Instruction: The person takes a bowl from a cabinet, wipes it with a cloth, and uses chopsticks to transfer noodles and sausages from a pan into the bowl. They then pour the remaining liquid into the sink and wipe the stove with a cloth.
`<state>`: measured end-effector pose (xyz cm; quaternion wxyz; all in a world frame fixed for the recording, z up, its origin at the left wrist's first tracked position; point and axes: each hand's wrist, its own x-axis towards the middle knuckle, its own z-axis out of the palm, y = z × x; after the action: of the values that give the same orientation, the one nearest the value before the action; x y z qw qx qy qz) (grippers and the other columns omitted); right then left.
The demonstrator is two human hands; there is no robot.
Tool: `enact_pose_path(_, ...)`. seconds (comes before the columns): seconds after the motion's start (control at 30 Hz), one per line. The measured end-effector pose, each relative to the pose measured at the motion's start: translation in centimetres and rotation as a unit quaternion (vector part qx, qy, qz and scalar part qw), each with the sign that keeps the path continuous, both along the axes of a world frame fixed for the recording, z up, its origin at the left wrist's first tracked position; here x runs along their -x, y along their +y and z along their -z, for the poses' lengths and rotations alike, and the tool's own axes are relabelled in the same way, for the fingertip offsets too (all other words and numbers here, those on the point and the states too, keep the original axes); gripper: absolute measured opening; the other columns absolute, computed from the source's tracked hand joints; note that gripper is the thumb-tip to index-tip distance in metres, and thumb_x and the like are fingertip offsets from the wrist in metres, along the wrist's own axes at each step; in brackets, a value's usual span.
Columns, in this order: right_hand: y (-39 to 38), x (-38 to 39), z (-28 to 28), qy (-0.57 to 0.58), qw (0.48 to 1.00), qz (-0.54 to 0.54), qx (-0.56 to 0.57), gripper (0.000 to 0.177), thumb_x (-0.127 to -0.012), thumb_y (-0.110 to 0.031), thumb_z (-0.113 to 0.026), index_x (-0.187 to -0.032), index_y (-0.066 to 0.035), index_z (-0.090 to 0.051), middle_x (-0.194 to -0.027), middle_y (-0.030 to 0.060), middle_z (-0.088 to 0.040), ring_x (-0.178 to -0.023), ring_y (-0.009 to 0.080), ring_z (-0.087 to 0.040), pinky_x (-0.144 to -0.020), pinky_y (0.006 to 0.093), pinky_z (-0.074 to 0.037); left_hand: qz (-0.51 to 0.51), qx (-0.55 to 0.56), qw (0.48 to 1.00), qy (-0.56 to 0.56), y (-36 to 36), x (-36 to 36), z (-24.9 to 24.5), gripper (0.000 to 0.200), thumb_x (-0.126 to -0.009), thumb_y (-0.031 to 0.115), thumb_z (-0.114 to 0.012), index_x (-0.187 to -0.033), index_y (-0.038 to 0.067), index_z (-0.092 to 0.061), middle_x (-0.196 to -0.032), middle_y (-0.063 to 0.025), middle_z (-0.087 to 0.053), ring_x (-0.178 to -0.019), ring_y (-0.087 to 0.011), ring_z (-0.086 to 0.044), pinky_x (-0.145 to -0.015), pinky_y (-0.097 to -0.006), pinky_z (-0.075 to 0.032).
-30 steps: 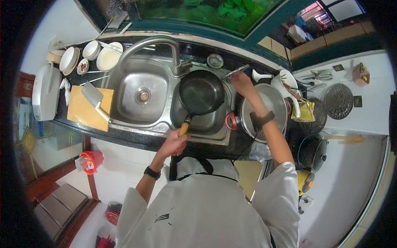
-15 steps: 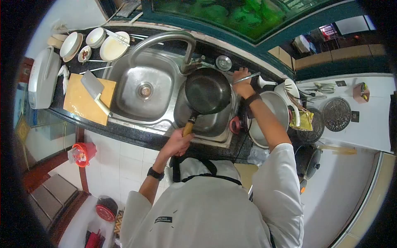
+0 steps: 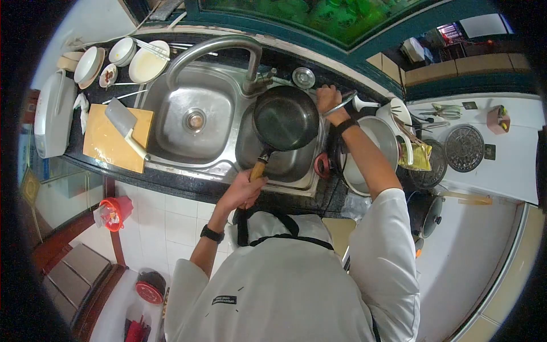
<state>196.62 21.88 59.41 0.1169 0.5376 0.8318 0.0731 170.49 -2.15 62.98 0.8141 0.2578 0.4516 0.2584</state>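
The left hand [image 3: 244,190] is clenched around the wooden handle [image 3: 259,169] of a black frying pan [image 3: 286,118]. The frying pan is over the right basin of the double sink [image 3: 171,108], with its handle pointing near, toward the person's body. The inside of the frying pan looks dark and bare.

The right hand [image 3: 329,98] is at the far right rim of the frying pan, and its fingers are closed on a thin, shiny metal utensil [image 3: 343,102] (its working end is too small to identify). The utensil sticks out to the right of the hand.

The curved faucet [image 3: 211,48] arches over the left basin, and its base stands at the far side, between the two basins. A small round metal lid [image 3: 303,77] lies on the far counter, just beyond the frying pan.

To the right of the sink a large metal wok [image 3: 379,142] is partly covered by the right forearm. To the left of the sink a cleaver [image 3: 121,118] lies on a wooden cutting board [image 3: 111,145], and white bowls [image 3: 145,62] stand in the far left corner.
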Motion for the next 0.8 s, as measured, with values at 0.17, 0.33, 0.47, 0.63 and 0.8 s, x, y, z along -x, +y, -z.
enact_pose_path(0.17, 0.2, -0.2, 0.0, 0.021, 0.999, 0.007, 0.023, 0.013, -0.072, -0.008, -0.056, -0.079, -0.001, -0.064, -0.085, 0.0173, -0.062, -0.083, 0.0331, -0.062, -0.069, 0.0419, -0.053, 0.010, -0.014, 1.000, 0.006, -0.1, 0.0, 0.4, 0.018, -0.090, 0.018, -0.055, -0.087, 0.006, -0.042, -0.051, 0.0045, -0.039, -0.037, -0.0043, -0.037, -0.031, -0.0218, -0.031)
enact_pose_path(0.33, 0.5, 0.2, 0.3, 0.027, 0.999, 0.022, 0.022, 0.012, -0.071, -0.007, -0.056, -0.079, -0.001, -0.063, -0.083, 0.0187, -0.061, -0.081, 0.0348, -0.063, -0.069, 0.0420, -0.053, 0.007, -0.008, 1.000, -0.013, -0.2, 0.1, 0.7, 0.019, -0.090, 0.018, -0.056, -0.089, 0.005, -0.042, -0.051, 0.0050, -0.039, -0.037, -0.0037, -0.037, -0.031, -0.0212, -0.031)
enact_pose_path(0.47, 0.7, -0.4, 1.6, 0.087, 0.996, 0.015, 0.013, 0.012, -0.071, -0.008, -0.056, -0.079, 0.000, -0.061, -0.082, 0.0207, -0.060, -0.080, 0.0358, -0.063, -0.068, 0.0425, -0.053, 0.017, -0.004, 1.000, -0.006, -0.1, 0.3, 0.9, 0.019, -0.090, 0.018, -0.055, -0.089, 0.005, -0.042, -0.051, 0.0050, -0.039, -0.037, -0.0037, -0.037, -0.031, -0.0213, -0.031)
enact_pose_path(0.63, 1.2, -0.4, 2.2, 0.093, 0.995, -0.027, 0.014, 0.010, -0.072, -0.008, -0.055, -0.078, 0.000, -0.059, -0.081, 0.0218, -0.059, -0.076, 0.0374, -0.063, -0.068, 0.0431, -0.053, 0.023, 0.006, 1.000, 0.001, -0.2, 0.6, 0.9, 0.018, -0.091, 0.018, -0.055, -0.090, 0.005, -0.042, -0.050, 0.0052, -0.039, -0.036, -0.0038, -0.037, -0.031, -0.0217, -0.031)
enact_pose_path(0.8, 1.2, 0.0, 1.1, 0.083, 0.996, -0.009, 0.031, 0.010, -0.072, -0.007, -0.055, -0.078, -0.001, -0.060, -0.081, 0.0207, -0.060, -0.074, 0.0370, -0.063, -0.067, 0.0427, -0.053, 0.019, -0.006, 1.000, 0.009, -0.3, 0.6, 0.6, 0.018, -0.091, 0.019, -0.054, -0.089, 0.006, -0.042, -0.049, 0.0053, -0.039, -0.036, -0.0040, -0.037, -0.031, -0.0219, -0.031)
